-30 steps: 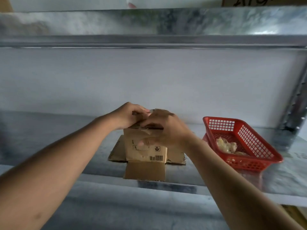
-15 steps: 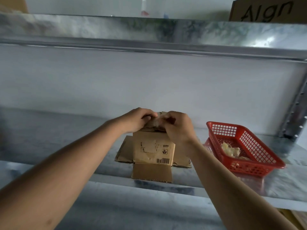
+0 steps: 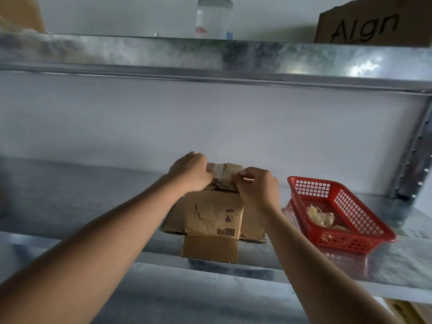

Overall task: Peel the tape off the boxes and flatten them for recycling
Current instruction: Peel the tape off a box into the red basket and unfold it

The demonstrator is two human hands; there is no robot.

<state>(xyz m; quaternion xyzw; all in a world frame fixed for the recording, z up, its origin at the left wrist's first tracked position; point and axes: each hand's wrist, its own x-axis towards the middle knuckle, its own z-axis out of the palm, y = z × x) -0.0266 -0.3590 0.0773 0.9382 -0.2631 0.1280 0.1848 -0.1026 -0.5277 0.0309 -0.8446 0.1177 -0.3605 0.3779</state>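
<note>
corrugated cardboard box [image 3: 213, 213] stood on galvanized metal shelf [image 3: 93, 206], bottom flaps splayed flat | left hand [image 3: 190, 171] gripped its top left edge | right hand [image 3: 256, 187] pinched glossy clear tape [image 3: 218, 170] | red plastic lattice basket [image 3: 346, 213] just right, crumpled tape wad [image 3: 321, 217] inside

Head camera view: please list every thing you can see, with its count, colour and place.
cardboard box: one, brown, middle of the lower shelf, bottom flaps spread flat
tape: one strip, clear, across the box top
basket: one, red, right of the box
crumpled wad: one, pale, inside the basket
metal shelf: grey, under the box
bottle: one, clear, upper shelf
lettered box: one, brown, upper shelf right
left hand: holds the box top
right hand: pinches the tape
</note>
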